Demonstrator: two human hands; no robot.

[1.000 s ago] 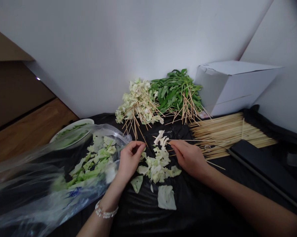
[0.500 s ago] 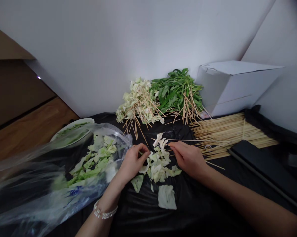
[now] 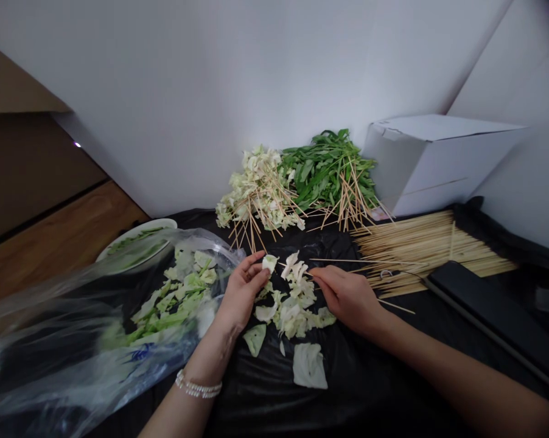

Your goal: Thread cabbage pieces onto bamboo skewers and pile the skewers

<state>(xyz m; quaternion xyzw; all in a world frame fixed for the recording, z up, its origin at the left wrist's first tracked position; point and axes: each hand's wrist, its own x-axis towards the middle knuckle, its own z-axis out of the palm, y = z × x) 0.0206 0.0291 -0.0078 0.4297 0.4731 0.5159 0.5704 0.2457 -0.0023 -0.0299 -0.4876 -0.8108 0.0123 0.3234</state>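
My right hand [image 3: 350,296] grips a thin wooden skewer [image 3: 281,264] whose tip points left. Pale cabbage pieces [image 3: 294,267] are threaded on it just beyond the fingers. Between the thumb and fingers of my left hand [image 3: 243,291] is a small cabbage leaf [image 3: 269,263], close to the skewer's tip; I cannot tell if they touch. Loose cabbage pieces [image 3: 293,315] lie heaped below the hands. Nearer to me are a larger square leaf [image 3: 310,366] and a small green leaf [image 3: 255,339].
A clear plastic bag [image 3: 201,240] of cabbage lies left, before an oval plate [image 3: 171,224]. Behind are skewered cabbage [image 3: 258,176] and skewered leafy greens [image 3: 322,164]. Right are bare skewers [image 3: 406,234], a black case [image 3: 493,316] and a white box [image 3: 443,158]. Black plastic sheeting [image 3: 256,401] covers the surface.
My left hand has come up from the loose heap and now holds a small cabbage leaf by the skewer's tip. The right hand keeps its grip in nearly the same place.
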